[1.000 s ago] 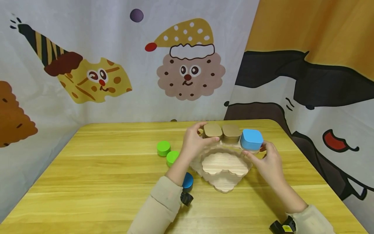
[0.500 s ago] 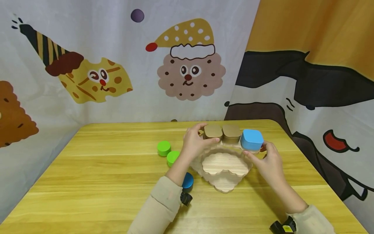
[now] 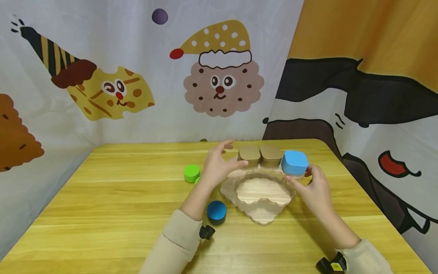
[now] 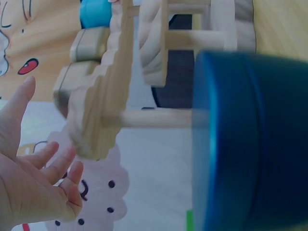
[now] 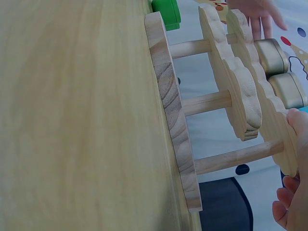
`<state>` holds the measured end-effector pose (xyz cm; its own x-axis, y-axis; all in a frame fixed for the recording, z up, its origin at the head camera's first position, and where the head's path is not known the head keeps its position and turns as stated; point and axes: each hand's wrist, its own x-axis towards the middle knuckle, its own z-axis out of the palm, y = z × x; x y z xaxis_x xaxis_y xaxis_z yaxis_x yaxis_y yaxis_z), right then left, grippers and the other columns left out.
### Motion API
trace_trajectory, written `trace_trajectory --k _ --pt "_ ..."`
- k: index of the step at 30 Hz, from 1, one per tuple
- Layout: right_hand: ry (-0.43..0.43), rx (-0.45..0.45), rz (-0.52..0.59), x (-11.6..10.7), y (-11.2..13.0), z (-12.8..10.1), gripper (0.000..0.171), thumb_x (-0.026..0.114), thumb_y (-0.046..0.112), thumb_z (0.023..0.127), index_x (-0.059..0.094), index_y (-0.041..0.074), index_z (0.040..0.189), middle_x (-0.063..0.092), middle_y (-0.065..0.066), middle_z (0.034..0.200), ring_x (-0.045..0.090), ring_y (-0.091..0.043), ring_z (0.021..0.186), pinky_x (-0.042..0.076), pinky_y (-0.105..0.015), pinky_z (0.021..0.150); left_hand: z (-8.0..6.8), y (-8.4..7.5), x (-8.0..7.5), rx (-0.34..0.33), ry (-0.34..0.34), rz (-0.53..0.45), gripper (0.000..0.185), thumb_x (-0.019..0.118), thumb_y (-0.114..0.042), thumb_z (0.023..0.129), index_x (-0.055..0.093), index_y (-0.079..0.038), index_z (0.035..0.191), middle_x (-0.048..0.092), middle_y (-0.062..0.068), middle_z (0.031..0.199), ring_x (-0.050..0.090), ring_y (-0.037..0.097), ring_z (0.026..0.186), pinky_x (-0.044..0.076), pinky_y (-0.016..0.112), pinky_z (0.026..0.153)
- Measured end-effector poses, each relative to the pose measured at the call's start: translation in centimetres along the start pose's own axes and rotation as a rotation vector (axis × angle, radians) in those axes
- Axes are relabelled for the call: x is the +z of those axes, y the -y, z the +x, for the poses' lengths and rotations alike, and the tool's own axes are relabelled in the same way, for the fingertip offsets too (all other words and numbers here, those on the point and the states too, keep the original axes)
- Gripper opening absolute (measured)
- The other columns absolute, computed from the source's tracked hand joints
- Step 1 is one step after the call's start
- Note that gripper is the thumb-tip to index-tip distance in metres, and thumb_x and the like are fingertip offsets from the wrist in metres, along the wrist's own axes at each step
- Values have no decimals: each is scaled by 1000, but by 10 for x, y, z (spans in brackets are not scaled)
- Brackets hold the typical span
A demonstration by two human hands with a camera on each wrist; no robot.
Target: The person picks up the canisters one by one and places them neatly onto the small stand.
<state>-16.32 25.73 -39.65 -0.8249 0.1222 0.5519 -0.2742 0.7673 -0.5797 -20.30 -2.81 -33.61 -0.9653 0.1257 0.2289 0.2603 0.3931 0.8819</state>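
Observation:
A pale wooden tiered stand (image 3: 263, 191), its scalloped boards joined by round dowels (image 5: 208, 102), stands on the table. Along its top board sit two rounded-square gold tins (image 3: 249, 155) and a light blue tin (image 3: 295, 163). My right hand (image 3: 316, 190) pinches the right end of the top board, thumb in front and fingers behind, beside the blue tin. At the left end, my left hand (image 3: 219, 163) is spread with nothing in it; in the left wrist view its fingers (image 4: 57, 161) are apart from the board.
A round dark blue tin (image 3: 216, 212) stands left of the stand, close to my left wrist. Further left is a round green tin (image 3: 192, 173), with a second green one mostly hidden behind the left arm. A printed curtain (image 3: 137, 38) hangs behind the table (image 3: 102, 213).
My left hand has let go of the top board's left end and moved left, its fingers spreading. More of the dark blue tin shows. The right hand and the stand have stayed put.

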Motion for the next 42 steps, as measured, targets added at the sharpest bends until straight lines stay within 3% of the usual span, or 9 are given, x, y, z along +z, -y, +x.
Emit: trace_trajectory --k 8,23,31,42 --pt "-8 -9 5 0 0 2 54 86 17 71 55 -8 109 53 -16 92 47 -26 84 34 -25 61 -7 8 -26 25 -44 -24 70 84 -33 73 52 -23 135 56 -8 121 44 20 114 43 43 87" --pt "-3 -3 7 0 0 1 55 85 16 71 55 -7 110 53 -15 93 46 -23 81 33 -24 58 -10 48 -73 -11 -80 -29 72 82 -35 76 49 -16 138 54 2 131 42 24 119 36 51 96" --pt "2 7 4 -1 0 0 56 85 17 72 54 -8 111 53 -16 93 46 -26 80 33 -23 57 -9 72 -85 -47 -91 -55 67 81 -25 79 50 -14 137 53 7 131 41 28 120 35 50 96" --pt "7 11 8 -1 1 0 55 85 17 73 54 -8 112 53 -15 93 46 -26 80 33 -23 57 -8 104 -95 -74 -4 -23 71 79 -24 81 44 -11 142 50 9 136 40 30 124 34 55 98"
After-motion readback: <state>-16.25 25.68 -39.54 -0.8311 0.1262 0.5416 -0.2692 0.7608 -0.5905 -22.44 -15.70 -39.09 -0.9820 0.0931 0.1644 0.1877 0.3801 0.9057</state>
